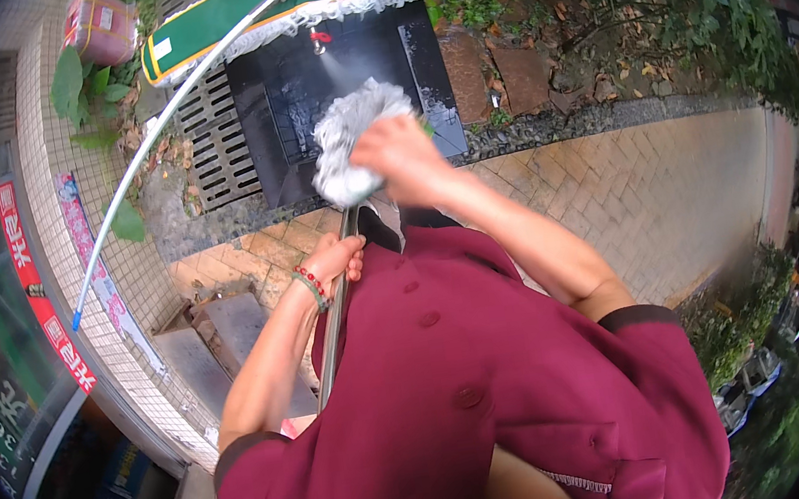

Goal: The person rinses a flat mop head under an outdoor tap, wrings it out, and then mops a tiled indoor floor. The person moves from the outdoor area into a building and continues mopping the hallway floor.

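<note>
My left hand (333,260), with a beaded bracelet at the wrist, grips a metal pole (331,334) that slants down past my hip. At the pole's far end is a wet grey-white string mop head (349,142). My right hand (409,161), blurred by motion, has its fingers bent into the strands on the mop's right side. The mop head is over the near part of a black basin (255,128). Behind it, water sprays from a tap (318,42) with a red handle. Part of the basin is hidden by the mop.
A wide green dust mop (213,41) with white fringe lies across the basin's back; its pale handle (150,140) slopes left toward a tiled wall (139,284). Slotted drain covers (219,141) flank the basin. Brick paving (625,182) lies right, grey slabs (235,324) left.
</note>
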A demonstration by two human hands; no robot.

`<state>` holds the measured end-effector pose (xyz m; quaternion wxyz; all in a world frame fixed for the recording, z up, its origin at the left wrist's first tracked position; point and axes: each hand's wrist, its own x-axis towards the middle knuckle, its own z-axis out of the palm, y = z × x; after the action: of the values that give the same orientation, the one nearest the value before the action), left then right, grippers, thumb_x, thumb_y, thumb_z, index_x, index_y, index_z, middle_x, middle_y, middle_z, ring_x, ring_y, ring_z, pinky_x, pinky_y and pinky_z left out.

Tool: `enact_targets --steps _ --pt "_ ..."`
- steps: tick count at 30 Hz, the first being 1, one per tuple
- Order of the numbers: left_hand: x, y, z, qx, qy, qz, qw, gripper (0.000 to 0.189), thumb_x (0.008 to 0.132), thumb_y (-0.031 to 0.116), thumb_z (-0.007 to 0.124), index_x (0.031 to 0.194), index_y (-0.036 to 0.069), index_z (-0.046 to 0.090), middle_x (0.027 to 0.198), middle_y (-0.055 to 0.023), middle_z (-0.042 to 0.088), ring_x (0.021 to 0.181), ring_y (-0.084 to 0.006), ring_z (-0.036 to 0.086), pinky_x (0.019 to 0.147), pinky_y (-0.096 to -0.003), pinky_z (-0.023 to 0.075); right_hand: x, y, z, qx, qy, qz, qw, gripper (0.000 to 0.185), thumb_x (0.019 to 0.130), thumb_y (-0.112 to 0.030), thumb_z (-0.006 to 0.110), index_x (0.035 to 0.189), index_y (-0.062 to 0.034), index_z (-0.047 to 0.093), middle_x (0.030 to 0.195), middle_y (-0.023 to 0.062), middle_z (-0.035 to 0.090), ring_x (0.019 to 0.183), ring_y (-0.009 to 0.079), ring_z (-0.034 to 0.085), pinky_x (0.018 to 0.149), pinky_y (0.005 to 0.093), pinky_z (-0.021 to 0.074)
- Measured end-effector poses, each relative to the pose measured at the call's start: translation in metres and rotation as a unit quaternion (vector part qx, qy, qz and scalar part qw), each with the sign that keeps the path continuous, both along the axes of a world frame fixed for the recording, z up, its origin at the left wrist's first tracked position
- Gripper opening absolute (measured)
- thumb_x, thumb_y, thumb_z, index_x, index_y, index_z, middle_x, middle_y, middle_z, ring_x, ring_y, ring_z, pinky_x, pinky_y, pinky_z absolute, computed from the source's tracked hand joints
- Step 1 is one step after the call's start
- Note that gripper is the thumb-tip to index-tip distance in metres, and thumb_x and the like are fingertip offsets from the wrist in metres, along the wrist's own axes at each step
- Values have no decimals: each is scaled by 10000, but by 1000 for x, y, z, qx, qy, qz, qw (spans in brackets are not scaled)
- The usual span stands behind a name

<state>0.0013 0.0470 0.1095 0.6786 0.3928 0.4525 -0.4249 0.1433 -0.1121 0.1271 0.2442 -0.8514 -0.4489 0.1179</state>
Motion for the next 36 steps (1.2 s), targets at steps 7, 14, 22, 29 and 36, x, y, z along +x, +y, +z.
enact_targets --steps 7,14,22,29,36 --pt "-18 -17 -54 -83 95 54 991 194 950 116 510 769 93 442 617 43 401 456 -32 348 390 -173 290 -67 28 -44 42 77 -4 996 318 583 -136 714 894 -110 653 942 62 589 991 270 507 811 413 362" --pt "-35 -22 -52 -169 42 180 968 152 959 148 524 838 64 488 638 52 394 475 -22 334 386 -168 294 -53 61 -50 119 75 -60 988 307 585 -46 670 889 -62 637 915 87 573 946 282 494 773 412 351" --pt "-6 -53 -62 -211 42 278 936 218 963 195 551 1076 9 542 655 38 410 483 -31 365 378 -169 324 129 -14 -51 110 196 -428 875 314 741 -84 565 1049 -84 630 966 182 660 951 353 624 740 446 508" --pt "9 -71 -65 -274 94 195 937 246 956 278 546 1003 37 554 601 56 369 445 -39 343 367 -189 295 135 -134 -44 163 311 -475 807 540 623 16 505 1158 -20 570 957 106 633 900 198 591 767 300 467" --pt "13 -70 -34 -127 6 71 989 214 943 184 519 752 152 427 577 79 401 454 -27 357 389 -195 300 125 -217 -96 315 410 -554 652 587 530 78 504 1099 -31 594 864 26 578 757 182 543 595 294 437"
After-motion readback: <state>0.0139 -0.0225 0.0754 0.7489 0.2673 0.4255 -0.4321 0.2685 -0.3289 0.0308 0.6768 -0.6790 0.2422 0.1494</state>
